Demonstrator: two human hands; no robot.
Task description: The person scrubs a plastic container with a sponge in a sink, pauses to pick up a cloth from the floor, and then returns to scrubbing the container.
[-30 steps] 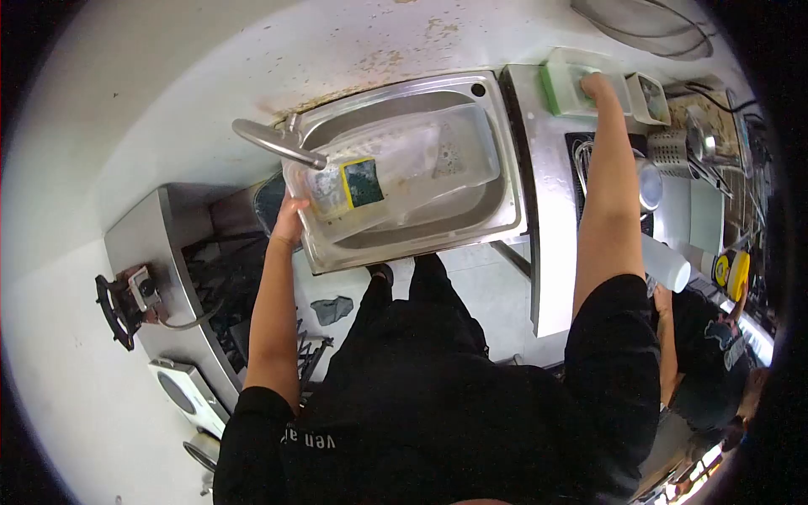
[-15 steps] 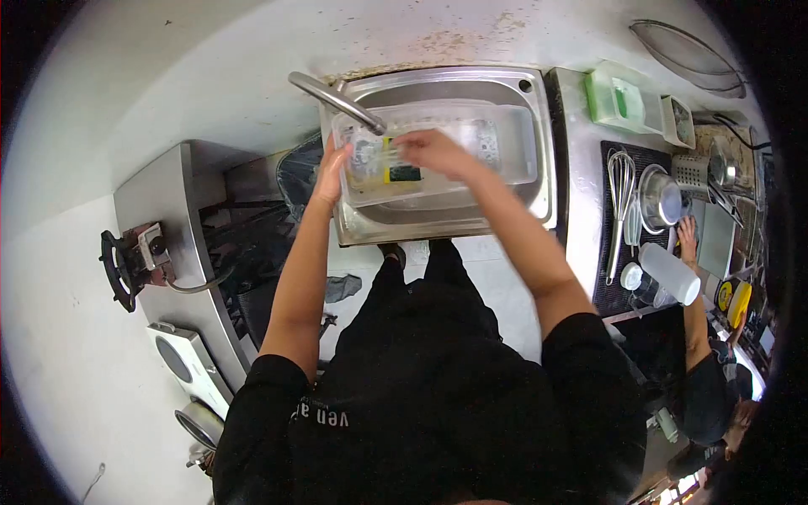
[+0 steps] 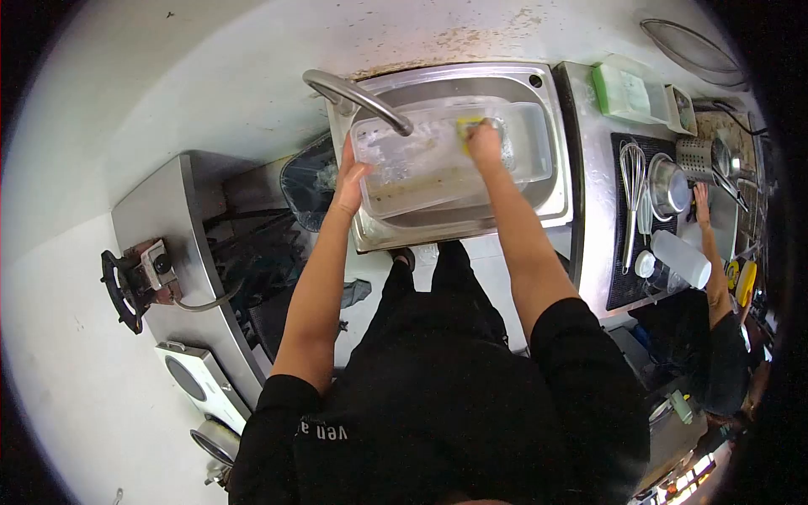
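A long clear plastic container (image 3: pixel 421 189) lies in the steel sink (image 3: pixel 555 198), slightly tilted, with wet suds and dark specks inside. My left hand (image 3: pixel 350 183) is closed on the container's left end, thumb over the rim. Inside the container, toward its right end, my right hand (image 3: pixel 484 145) grips a yellow and dark sponge (image 3: pixel 468 126) against the bottom. My fingers cover most of the sponge. Over the container's left part hangs the curved metal faucet (image 3: pixel 362 97).
Right of the sink, a black mat (image 3: pixel 623 252) bears a whisk (image 3: pixel 631 198), a metal bowl (image 3: pixel 669 189) and a white plastic bottle (image 3: pixel 680 259). A green-sided container (image 3: pixel 619 93) stands behind. Another person's hand (image 3: pixel 702 202) reaches in there. At left is a burner (image 3: pixel 139 278).
My right hand has moved from the container's left part to its right part. The sponge, earlier lying on the container's bottom, is now in that hand. My left hand keeps its hold.
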